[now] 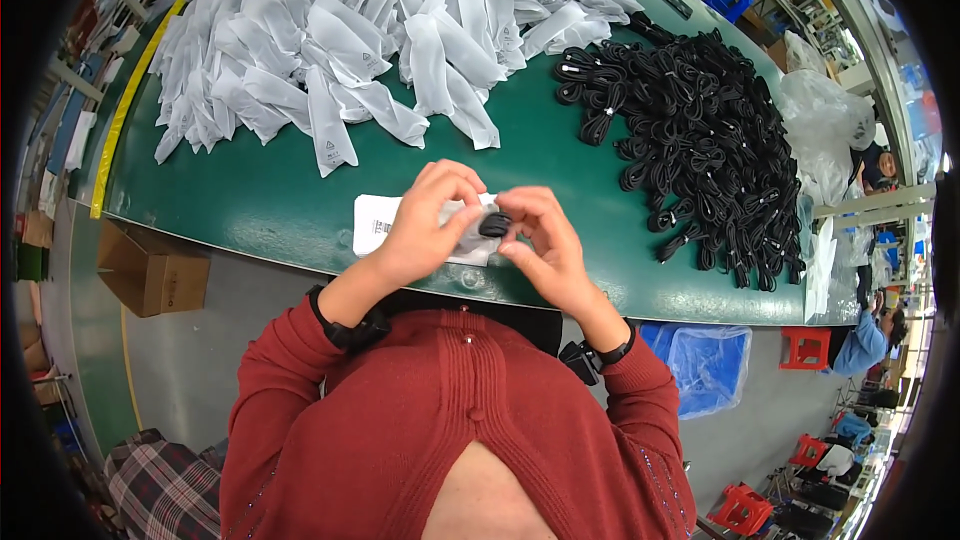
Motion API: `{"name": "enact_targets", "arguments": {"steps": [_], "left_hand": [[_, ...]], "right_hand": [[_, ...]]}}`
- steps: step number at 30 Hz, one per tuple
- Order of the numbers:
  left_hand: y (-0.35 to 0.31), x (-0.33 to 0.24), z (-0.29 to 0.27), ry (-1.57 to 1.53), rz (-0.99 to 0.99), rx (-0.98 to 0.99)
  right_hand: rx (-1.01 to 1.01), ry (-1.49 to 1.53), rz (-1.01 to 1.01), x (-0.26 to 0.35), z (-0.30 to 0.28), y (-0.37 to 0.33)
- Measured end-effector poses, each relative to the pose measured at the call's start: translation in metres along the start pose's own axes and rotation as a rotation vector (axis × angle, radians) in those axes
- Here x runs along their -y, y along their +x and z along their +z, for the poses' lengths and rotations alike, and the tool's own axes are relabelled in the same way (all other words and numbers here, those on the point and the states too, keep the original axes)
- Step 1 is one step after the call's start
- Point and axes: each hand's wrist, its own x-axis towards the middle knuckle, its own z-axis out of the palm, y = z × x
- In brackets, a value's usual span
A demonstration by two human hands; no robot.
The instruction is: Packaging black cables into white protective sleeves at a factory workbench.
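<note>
At the near edge of the green table, a small coiled black cable [494,226] sits partly in the mouth of a frosted plastic bag [470,252]. My left hand [425,225] is closed, its thumb and fingers pinching the bag beside the opening. Curled around the coil's outer end is my right hand [548,245], thumb below and fingers above. The fingertips partly hide both bag and cable. Under and beside my left hand lie flat white bags [372,224] with a small printed label.
A wide heap of filled frosted bags [340,35] covers the far left of the table [480,165]. Many bundled black cables [715,140] are piled at the right. Below stand a cardboard box [160,275] and a blue bin [708,365]. Another person [862,345] sits far right.
</note>
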Motion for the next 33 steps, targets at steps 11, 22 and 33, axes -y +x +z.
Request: {"name": "enact_targets", "arguments": {"steps": [11, 22, 33], "left_hand": [[0.057, 0.019, -0.084, -0.075, -0.026, -0.504], [-0.025, 0.016, 0.014, 0.299, 0.13, 0.183], [-0.027, 0.02, 0.015, 0.024, -0.212, 0.062]], "right_hand": [[-0.257, -0.958, 0.088, -0.13, -0.108, 0.056], [-0.161, -0.425, 0.348, -0.031, -0.047, 0.004], [0.065, -0.71, -0.036, 0.005, -0.021, -0.033]]}}
